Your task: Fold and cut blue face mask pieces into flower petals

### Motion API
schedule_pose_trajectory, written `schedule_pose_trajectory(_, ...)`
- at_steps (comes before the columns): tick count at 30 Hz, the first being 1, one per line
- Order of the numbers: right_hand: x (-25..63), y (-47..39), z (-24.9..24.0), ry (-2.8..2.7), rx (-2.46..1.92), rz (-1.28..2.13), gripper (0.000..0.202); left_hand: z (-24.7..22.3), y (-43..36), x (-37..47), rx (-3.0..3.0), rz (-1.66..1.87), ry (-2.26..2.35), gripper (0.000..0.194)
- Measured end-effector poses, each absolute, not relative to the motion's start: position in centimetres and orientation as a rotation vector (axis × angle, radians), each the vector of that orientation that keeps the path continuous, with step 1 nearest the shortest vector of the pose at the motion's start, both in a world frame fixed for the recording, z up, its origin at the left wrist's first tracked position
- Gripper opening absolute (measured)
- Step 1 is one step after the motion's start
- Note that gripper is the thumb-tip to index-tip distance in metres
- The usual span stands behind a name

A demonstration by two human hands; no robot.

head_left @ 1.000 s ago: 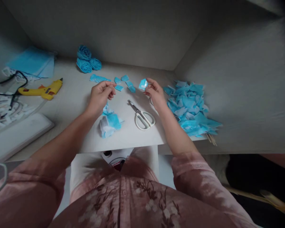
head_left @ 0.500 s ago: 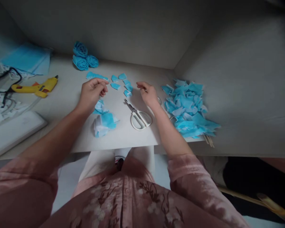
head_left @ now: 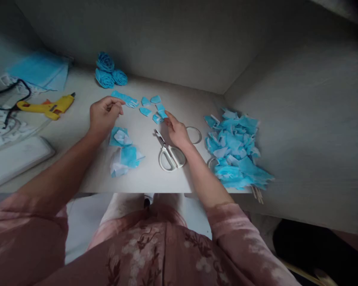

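My left hand (head_left: 106, 113) hovers at the lower left end of a blue strip (head_left: 125, 98), its fingers curled together; whether they pinch anything is too small to tell. Several small blue cut pieces (head_left: 145, 111) lie to the right of the strip. At their right side, my right hand (head_left: 176, 129) reaches in with its fingertips on or beside a blue piece (head_left: 160, 108). White-handled scissors (head_left: 170, 157) rest below, blades toward the pieces. Blue and white folded scraps (head_left: 128, 157) lie below my left hand.
Three blue rosettes (head_left: 105, 78) stand at the back. A yellow glue gun (head_left: 55, 108), cords and blue sheets (head_left: 37, 70) are at the left. A ring (head_left: 193, 135) and a large blue-white heap (head_left: 234, 139) lie at the right, with sticks (head_left: 257, 194) below the heap.
My right hand has moved left and down to the small pieces. My left hand has shifted left, off the strip's right part. The view has shifted slightly.
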State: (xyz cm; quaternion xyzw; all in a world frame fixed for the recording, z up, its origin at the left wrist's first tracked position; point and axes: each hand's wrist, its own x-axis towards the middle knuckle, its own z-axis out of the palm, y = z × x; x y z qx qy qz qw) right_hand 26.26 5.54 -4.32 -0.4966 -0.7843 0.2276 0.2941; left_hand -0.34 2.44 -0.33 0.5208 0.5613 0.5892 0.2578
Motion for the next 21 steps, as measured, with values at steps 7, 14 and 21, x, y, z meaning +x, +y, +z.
schedule_pose_trajectory(7,26.8,6.2,-5.1,-2.049,-1.324,0.654,0.054,-0.3,3.2,-1.3,1.478,1.648,1.584,0.015)
schedule_pose_trajectory(14,26.9,6.3,-4.1,-2.017,-1.454,0.532,0.054,-0.6,3.2,-0.9,1.57,1.591,1.623,0.015)
schedule_pose_trajectory(21,25.8,5.9,-3.5,-2.118,-1.309,0.595,0.057,-0.8,3.7,-1.2,1.567,1.57,1.571,0.013)
